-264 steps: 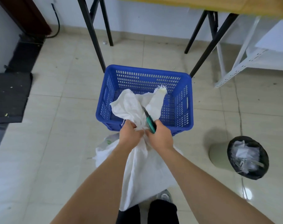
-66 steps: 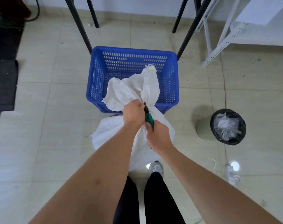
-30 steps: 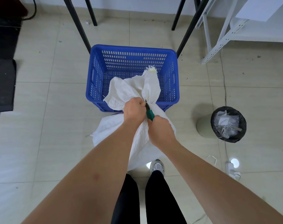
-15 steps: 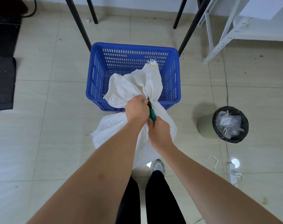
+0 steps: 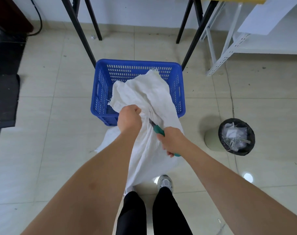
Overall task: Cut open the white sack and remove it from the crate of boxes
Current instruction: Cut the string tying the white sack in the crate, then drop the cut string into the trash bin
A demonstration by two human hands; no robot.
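While one white sack (image 5: 149,102) hung bunched between two bare hands, one blue crate (image 5: 102,92) stood on the tiled floor just beyond them; one green-handled cutter (image 5: 157,128) and one black-lined bin (image 5: 237,136) made up the rest, the bin well apart to the right. The left hand (image 5: 129,118) was clenched around a gathered neck of the sack, above the crate's near wall; the right hand (image 5: 172,141) was closed around the cutter's handle, its dark blade touching the cloth just beside the left fist. The sack's long axis ran from the person's feet away toward the crate; its frayed upper end lay over the crate's interior, pointing toward the far wall, and its lower end trailed down to the floor in front of one grey shoe (image 5: 164,181). The cutter pointed up and to the left, blade toward the left hand. Whatever lay inside the crate was hidden by the cloth; four black table legs (image 5: 80,31) rose behind the crate.
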